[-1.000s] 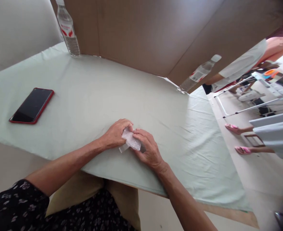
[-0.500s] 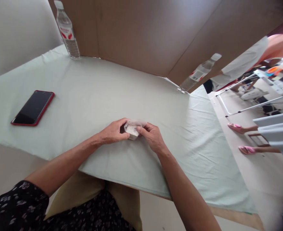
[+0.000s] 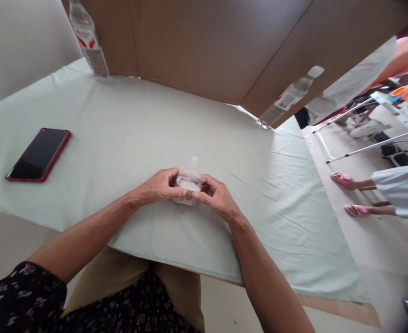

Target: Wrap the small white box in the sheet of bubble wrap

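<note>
A small whitish packet in crinkled clear wrapping (image 3: 189, 181) is held between both hands, low over the pale green cloth (image 3: 148, 134). My left hand (image 3: 162, 185) grips its left side, thumb across the front. On the right side, my right hand (image 3: 216, 194) closes on it, thumb at the front near the other thumb. A pale translucent flap (image 3: 194, 161) shows just beyond the packet. Blurred marks on the packet's front cannot be read.
A black phone in a red case (image 3: 39, 155) lies at the left. Water bottles stand by the brown board (image 3: 197, 46), one at the left (image 3: 89, 46), one at the right (image 3: 289, 98). Beyond the table's right side are a metal frame (image 3: 360, 150) and a person's feet (image 3: 356, 210).
The right hand's thumb has shifted down from the packet's top to its front. The packet has turned, and a translucent flap now sticks up behind it. The view has shifted slightly.
</note>
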`<state>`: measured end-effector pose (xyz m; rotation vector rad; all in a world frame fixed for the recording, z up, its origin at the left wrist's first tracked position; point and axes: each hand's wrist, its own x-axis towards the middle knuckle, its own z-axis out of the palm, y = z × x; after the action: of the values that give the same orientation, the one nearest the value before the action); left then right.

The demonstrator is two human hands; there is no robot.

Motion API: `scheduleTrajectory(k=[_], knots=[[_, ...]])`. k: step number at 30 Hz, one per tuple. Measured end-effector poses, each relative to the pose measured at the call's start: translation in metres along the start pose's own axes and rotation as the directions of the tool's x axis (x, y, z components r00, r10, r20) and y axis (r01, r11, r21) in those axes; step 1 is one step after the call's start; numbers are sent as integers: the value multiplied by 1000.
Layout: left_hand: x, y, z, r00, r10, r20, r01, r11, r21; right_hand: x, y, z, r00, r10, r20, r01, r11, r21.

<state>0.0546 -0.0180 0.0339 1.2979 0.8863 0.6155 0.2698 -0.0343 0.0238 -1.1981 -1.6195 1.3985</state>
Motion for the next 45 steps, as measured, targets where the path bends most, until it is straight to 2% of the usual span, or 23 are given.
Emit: scheduleTrajectory(k=[8, 16, 20, 27, 31, 38, 42, 45], knots=[[-1, 0, -2, 1000, -12, 16, 12, 1000, 17, -1, -2, 2, 1000, 22, 14, -20, 994, -109], [-2, 0, -3, 1000, -7, 5, 7, 1000, 17, -6, 1, 11, 990, -95, -105, 66, 965, -254], [0, -4, -3, 1000, 5, 12, -4, 1000, -3, -4, 1, 14, 973, -132, -192, 81, 964, -251], [1, -7, -3, 1000, -3, 6, 3, 1000, -9, 10, -9, 16, 966, -109, -235, 67, 982, -179], [0, -5, -6, 1000, 31, 4, -31, 997, 77, 17, -12, 18, 960, -147, -239, 115, 983, -141], [3, -8, -9, 995, 82, -49, -70, 975, 209, 12, -9, 23, 914, -285, -288, 220, 946, -239], [5, -9, -10, 990, 102, -94, -72, 955, 288, 6, -4, 23, 898, -353, -262, 260, 907, -331], [6, -10, -10, 987, 103, -121, -57, 939, 339, 1, -2, 23, 886, -425, -187, 306, 837, -454]])
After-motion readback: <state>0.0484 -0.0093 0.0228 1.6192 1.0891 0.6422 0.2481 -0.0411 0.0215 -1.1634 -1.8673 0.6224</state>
